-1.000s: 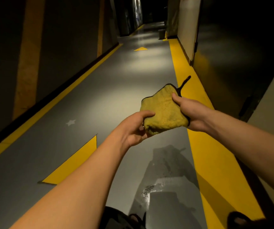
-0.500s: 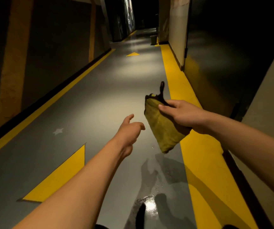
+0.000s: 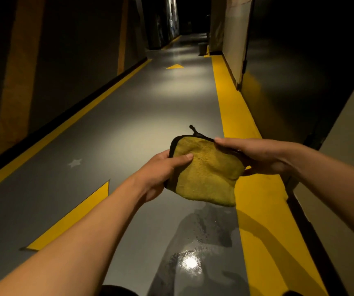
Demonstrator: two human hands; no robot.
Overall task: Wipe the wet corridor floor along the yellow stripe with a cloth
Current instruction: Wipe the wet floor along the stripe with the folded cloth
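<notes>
**Cloth held in both hands over the wet patch**

While you stand in the dim corridor, your left hand point(image 3: 161, 169) grips the left edge of the cloth point(image 3: 206, 174), thumb lying on top and fingers curled under it. The cloth is a yellow-olive microfibre square with a plush nap, black piping along its far edge and a small black loop sticking up at the far corner. It is folded or doubled, and its near edge sags loosely. You hold it in the air above the grey floor point(image 3: 129, 124), just left of the yellow stripe point(image 3: 263, 210). Your right hand point(image 3: 255, 154) pinches the far right edge, fingers over the piping. No writing or label can be read on the cloth. Below it a wet patch point(image 3: 201, 242) shines with droplets and a bright glare spot, touching the stripe's inner edge. The far end of the corridor is lost in darkness, and your right hand's underside is hidden.
</notes>
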